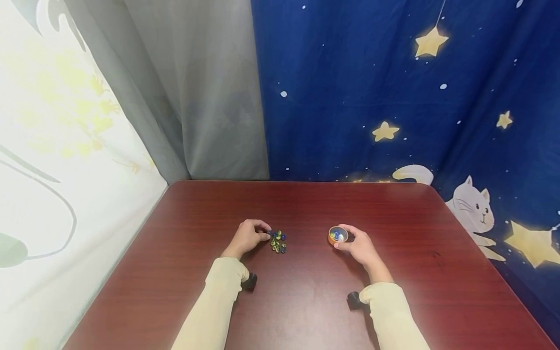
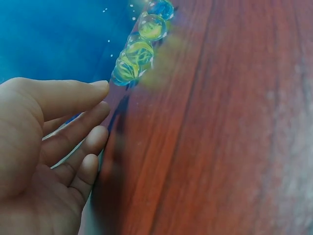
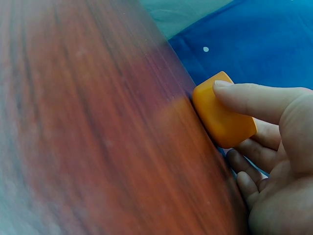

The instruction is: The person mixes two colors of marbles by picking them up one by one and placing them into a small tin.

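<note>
My left hand is at the left side of a small cluster of glass marbles, clear with yellow-green and blue swirls. Between its thumb and index fingertips a dark blue marble shows in the head view. From the left wrist, the thumb hides the index finger, and the marble row starts just past the thumb tip. My right hand grips a small round orange cup by its right side, thumb in front. Several marbles lie inside. In the right wrist view the orange cup stands upright at the tabletop.
Both hands work over a reddish-brown wooden table with rounded far corners. A grey curtain and a blue star-patterned curtain hang behind it. Dark wrist cameras sit beneath the cream sleeves.
</note>
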Motion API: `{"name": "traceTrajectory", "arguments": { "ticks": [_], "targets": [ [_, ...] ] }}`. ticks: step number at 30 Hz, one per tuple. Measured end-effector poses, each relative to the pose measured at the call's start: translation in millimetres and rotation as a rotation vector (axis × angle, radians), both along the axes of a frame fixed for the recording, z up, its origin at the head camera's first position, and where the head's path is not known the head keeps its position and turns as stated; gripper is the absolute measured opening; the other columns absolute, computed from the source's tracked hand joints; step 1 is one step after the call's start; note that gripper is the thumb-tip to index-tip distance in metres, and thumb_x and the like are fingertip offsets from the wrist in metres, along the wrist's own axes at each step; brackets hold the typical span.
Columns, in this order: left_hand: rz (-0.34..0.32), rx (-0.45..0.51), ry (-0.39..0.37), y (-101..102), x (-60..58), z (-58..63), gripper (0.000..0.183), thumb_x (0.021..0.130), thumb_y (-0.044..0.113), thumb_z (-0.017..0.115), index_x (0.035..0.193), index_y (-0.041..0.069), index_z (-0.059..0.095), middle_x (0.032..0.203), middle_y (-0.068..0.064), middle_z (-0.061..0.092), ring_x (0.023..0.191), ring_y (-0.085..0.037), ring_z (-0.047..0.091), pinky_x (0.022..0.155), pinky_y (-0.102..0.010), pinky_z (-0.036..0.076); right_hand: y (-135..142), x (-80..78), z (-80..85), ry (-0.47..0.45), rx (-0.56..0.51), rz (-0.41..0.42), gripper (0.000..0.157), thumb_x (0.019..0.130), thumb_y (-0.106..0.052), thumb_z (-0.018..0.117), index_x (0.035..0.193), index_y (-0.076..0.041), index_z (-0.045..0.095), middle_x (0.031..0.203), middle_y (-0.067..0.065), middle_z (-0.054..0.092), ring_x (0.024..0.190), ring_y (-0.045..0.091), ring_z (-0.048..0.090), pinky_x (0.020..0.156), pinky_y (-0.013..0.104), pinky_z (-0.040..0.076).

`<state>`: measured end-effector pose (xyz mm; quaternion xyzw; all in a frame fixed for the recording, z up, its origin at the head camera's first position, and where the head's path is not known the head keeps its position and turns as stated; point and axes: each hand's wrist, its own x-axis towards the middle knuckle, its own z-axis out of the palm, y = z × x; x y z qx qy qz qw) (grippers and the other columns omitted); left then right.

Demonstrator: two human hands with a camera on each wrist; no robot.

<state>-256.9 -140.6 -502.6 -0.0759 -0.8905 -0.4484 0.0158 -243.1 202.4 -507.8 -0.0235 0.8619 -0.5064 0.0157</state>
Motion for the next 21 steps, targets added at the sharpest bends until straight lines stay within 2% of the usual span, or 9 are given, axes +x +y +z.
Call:
{"name": "traceTrajectory", "arguments": {
  "ticks": [21],
  "targets": [
    [0.018, 0.049, 0.031, 12, -0.7, 4.0, 0.014, 0.08, 0.005, 0.078, 0.093, 0.01, 0.073, 0.08, 0.003, 0.068, 0.07, -0.013, 0.06, 0.068, -0.032, 0.048, 1, 0.5, 0.7, 0.006, -0.005, 0.007, 0.061, 0.075, -0.008, 0.082, 0.131, -0.005, 0.058, 0.121, 0.018, 0.062, 0.109, 0.031, 0.057, 0.094, 0.047, 0.041]
  ]
}}
